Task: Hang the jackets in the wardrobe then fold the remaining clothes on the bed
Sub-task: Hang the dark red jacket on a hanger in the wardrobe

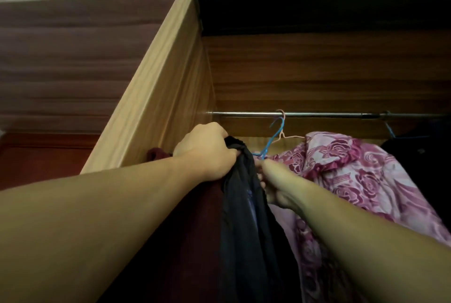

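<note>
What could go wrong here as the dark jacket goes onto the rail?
1. The blue wire hanger hooks the metal rail right beside a pink hanger; they may tangle.
2. The left hand grips the bunched dark jacket; it could slip off its hanger.
3. The right hand is squeezed against the pink floral garment, which could be dragged off.

— What carries the clothes here?
— A thin metal rail [317,114] spanning the light wooden wardrobe [156,97].
— And on it?
— A pale pink wire hanger [283,117] hooked over it, bearing a pink rose-patterned garment [353,171]; a blue hanger hook [388,127] farther right.
</note>
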Demonstrator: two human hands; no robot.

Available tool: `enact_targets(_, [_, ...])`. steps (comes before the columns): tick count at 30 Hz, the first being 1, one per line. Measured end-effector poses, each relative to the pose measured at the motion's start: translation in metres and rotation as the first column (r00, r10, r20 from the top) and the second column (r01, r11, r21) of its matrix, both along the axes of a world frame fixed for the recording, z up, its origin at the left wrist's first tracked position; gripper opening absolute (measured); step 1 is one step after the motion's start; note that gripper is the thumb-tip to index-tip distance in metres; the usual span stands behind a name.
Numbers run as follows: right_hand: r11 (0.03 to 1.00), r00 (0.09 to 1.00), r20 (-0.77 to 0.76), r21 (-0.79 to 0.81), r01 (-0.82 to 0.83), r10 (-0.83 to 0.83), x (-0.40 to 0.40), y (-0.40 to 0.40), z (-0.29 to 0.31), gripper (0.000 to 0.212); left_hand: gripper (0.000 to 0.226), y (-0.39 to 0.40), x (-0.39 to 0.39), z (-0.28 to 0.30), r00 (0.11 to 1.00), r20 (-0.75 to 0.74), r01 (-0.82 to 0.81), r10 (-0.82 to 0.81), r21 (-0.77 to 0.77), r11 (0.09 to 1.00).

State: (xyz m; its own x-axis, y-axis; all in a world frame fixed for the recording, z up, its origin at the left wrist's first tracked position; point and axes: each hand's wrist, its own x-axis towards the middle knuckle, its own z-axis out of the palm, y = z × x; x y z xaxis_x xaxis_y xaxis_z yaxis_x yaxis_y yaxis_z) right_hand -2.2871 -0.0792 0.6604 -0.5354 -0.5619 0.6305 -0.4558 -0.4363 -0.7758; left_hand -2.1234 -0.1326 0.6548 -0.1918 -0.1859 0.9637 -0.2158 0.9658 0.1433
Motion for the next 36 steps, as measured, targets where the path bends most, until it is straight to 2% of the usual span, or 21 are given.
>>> enact_targets(3, [1.000, 0.998, 0.058, -0.016, 0.026, -0.025, 0.000, 0.040, -0.004, 0.041, 0.028, 0.000, 0.000, -0.010, 1.000, 0.016, 0.024, -0.024, 0.035, 0.999])
enact_targets(7, [0.949, 0.958, 0.027, -0.133, 0.287, -0.286, 0.012, 0.106, -0.029, 0.034, 0.019, 0.017, 0.005, -0.042, 0.992, 0.079, 0.091, -0.094, 0.039, 0.995])
enact_targets(10, [0.892, 0.896, -0.037, -0.119, 0.436, -0.442, 0.033, 0.152, -0.052, 0.039, 0.015, 0.041, 0.019, -0.060, 0.980, 0.111, 0.173, -0.168, -0.044, 0.984])
enact_targets(13, [0.840, 0.831, -0.129, -0.035, 0.542, -0.541, 0.066, 0.175, -0.091, 0.038, 0.015, 0.068, 0.039, -0.068, 0.937, 0.107, 0.340, -0.332, -0.063, 0.938])
enact_targets(16, [0.841, 0.830, -0.169, 0.009, 0.540, -0.531, 0.097, 0.190, -0.138, 0.031, 0.020, 0.092, 0.057, -0.071, 0.883, 0.129, 0.460, -0.452, -0.046, 0.887])
enact_targets(17, [0.853, 0.843, -0.161, 0.010, 0.522, -0.514, 0.107, 0.197, -0.150, 0.033, 0.020, 0.100, 0.062, -0.074, 0.868, 0.124, 0.488, -0.481, -0.036, 0.872])
enact_targets(19, [0.891, 0.887, -0.109, 0.032, 0.453, -0.448, 0.128, 0.219, -0.167, 0.052, 0.018, 0.114, 0.073, -0.080, 0.815, 0.095, 0.573, -0.572, 0.022, 0.819])
enact_targets(21, [0.903, 0.911, -0.110, 0.128, 0.411, -0.399, 0.152, 0.247, -0.178, 0.058, 0.016, 0.129, 0.086, -0.090, 0.772, 0.070, 0.629, -0.632, 0.062, 0.775])
enact_targets(25, [0.809, 0.866, -0.228, 0.312, 0.497, -0.444, 0.202, 0.296, -0.200, 0.046, 0.020, 0.169, 0.122, -0.101, 0.704, 0.122, 0.700, -0.699, 0.046, 0.713])
enact_targets(28, [0.727, 0.786, -0.284, 0.301, 0.617, -0.549, 0.243, 0.336, -0.212, 0.030, 0.017, 0.208, 0.149, -0.111, 0.640, 0.146, 0.760, -0.754, 0.023, 0.650])
enact_targets(31, [0.627, 0.674, -0.229, 0.250, 0.738, -0.702, 0.280, 0.402, -0.222, 0.028, 0.020, 0.259, 0.154, -0.122, 0.581, 0.221, 0.802, -0.784, 0.012, 0.597])
enact_targets(34, [0.411, 0.452, -0.163, 0.232, 0.882, -0.877, 0.317, 0.474, -0.229, 0.042, 0.027, 0.313, 0.153, -0.134, 0.499, 0.286, 0.851, -0.818, 0.019, 0.525])
enact_targets(36, [0.274, 0.317, -0.154, 0.248, 0.929, -0.936, 0.343, 0.517, -0.228, 0.044, 0.022, 0.343, 0.155, -0.140, 0.455, 0.317, 0.878, -0.832, -0.001, 0.479])
